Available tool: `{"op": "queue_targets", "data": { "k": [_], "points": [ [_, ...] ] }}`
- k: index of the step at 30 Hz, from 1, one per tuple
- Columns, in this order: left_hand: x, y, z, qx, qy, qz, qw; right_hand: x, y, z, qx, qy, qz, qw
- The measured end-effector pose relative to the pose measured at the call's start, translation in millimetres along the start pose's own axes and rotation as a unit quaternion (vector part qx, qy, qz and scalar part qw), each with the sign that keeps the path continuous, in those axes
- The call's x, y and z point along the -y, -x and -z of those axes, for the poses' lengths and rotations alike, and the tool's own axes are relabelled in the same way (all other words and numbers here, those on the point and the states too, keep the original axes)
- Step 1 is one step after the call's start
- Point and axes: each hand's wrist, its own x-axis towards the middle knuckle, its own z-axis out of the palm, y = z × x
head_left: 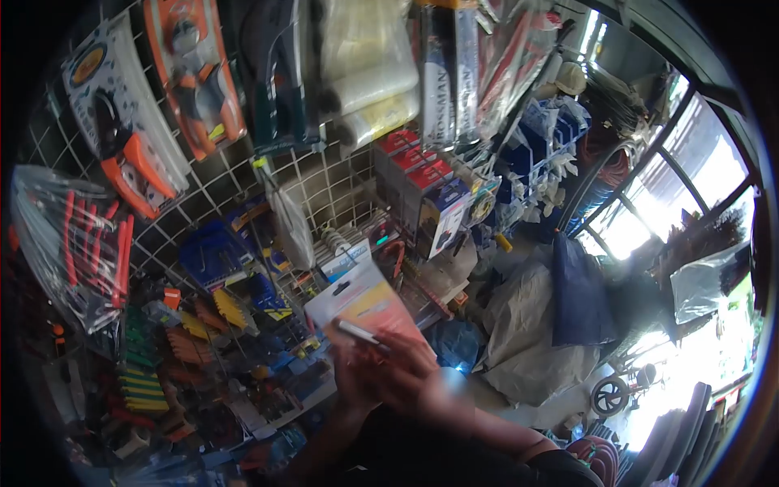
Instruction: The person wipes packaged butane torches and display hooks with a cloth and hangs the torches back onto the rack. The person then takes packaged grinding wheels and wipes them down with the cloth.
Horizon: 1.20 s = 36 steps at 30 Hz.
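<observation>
In the middle of the head view is a carded package (375, 302), a white and orange card with a hang slot at its top. It is tilted in front of a wire rack. A pale, tube-like piece (357, 331) shows on its front; I cannot tell what it is. My left hand (355, 375) is closed round the package's lower left part. My right hand (410, 365) lies across the lower front, fingers bent over it beside the pale piece. Motion blur smears both hands, and the package's lower end is hidden behind them.
Packaged pliers (199, 77) and other carded tools hang from a wire grid (324, 174). Red-topped boxes (418, 174) stand behind the package. Several brushes (146, 381) and small tools crowd the lower left. A dark blue bag (578, 292) hangs at right, near bright windows.
</observation>
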Motion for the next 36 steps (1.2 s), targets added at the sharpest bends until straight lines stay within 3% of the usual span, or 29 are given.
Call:
{"op": "queue_targets", "data": {
  "k": [2, 3, 4, 6, 11, 13, 14, 16, 19, 22, 23, 24, 25, 26, 30, 32, 33, 36],
  "points": [
    [2.2, -3.8, 11.2, 0.245, 0.122, 0.089, 0.958, -5.7, 0.3, 9.5, -0.002, -0.123, -0.067, 0.990],
    [2.5, 0.5, -7.9, 0.271, 0.153, 0.106, 0.945, -7.8, -1.1, 15.9, -0.011, -0.155, -0.095, 0.983],
    [7.7, -3.9, -11.6, 0.268, 0.155, 0.095, 0.946, -10.5, -2.0, 17.4, -0.001, -0.160, -0.092, 0.983],
    [14.8, -11.5, -12.8, 0.203, -0.045, 0.030, 0.978, -14.3, -3.9, 18.2, -0.055, -0.163, -0.131, 0.976],
    [14.2, -23.0, -22.2, 0.200, -0.048, 0.001, 0.979, -15.6, -0.1, 11.6, -0.103, -0.190, -0.248, 0.944],
    [5.8, -17.0, -42.1, 0.170, -0.073, -0.027, 0.982, -34.6, 2.9, 12.9, -0.152, -0.247, -0.325, 0.900],
    [3.0, -14.9, -49.0, 0.143, -0.101, -0.050, 0.983, -55.9, 10.9, 17.7, -0.166, -0.249, -0.270, 0.915],
    [4.5, -16.3, -47.9, 0.136, -0.052, -0.041, 0.988, -89.5, 20.1, 12.2, -0.236, -0.348, -0.329, 0.846],
    [2.6, -11.3, -59.1, 0.129, -0.047, -0.062, 0.989, -79.4, 7.6, 18.1, -0.306, -0.355, -0.349, 0.811],
    [7.5, -12.7, -39.2, 0.198, -0.044, -0.017, 0.979, -71.2, 6.4, 16.0, -0.260, -0.326, -0.376, 0.827],
    [12.5, -12.0, -27.2, 0.144, -0.067, -0.025, 0.987, -68.6, 4.7, 10.5, -0.214, -0.266, -0.335, 0.878],
    [15.5, -10.5, -20.7, 0.090, -0.091, -0.034, 0.991, -62.2, -2.6, 9.7, -0.213, -0.266, -0.337, 0.878],
    [12.7, -7.0, -40.7, 0.099, -0.056, -0.023, 0.993, -52.0, -13.1, 13.3, -0.094, -0.175, -0.185, 0.962],
    [10.0, -8.3, -41.7, 0.098, -0.055, -0.023, 0.993, -46.8, -18.9, 15.9, 0.030, -0.076, -0.021, 0.996],
    [-12.3, -15.6, -44.7, 0.062, -0.028, -0.064, 0.996, -35.1, 1.1, 12.6, 0.066, -0.105, -0.059, 0.990],
    [-18.7, -14.9, -59.6, 0.116, 0.015, -0.112, 0.987, -21.0, 8.2, 6.1, 0.029, -0.103, -0.100, 0.989],
    [-15.1, -18.2, -52.6, 0.019, 0.017, -0.136, 0.990, -20.9, 14.7, 0.0, 0.027, -0.085, -0.091, 0.992],
    [-17.5, -19.5, -60.0, 0.088, 0.017, -0.124, 0.988, -22.4, 29.0, -22.4, -0.009, -0.042, -0.121, 0.992]
  ]
}}
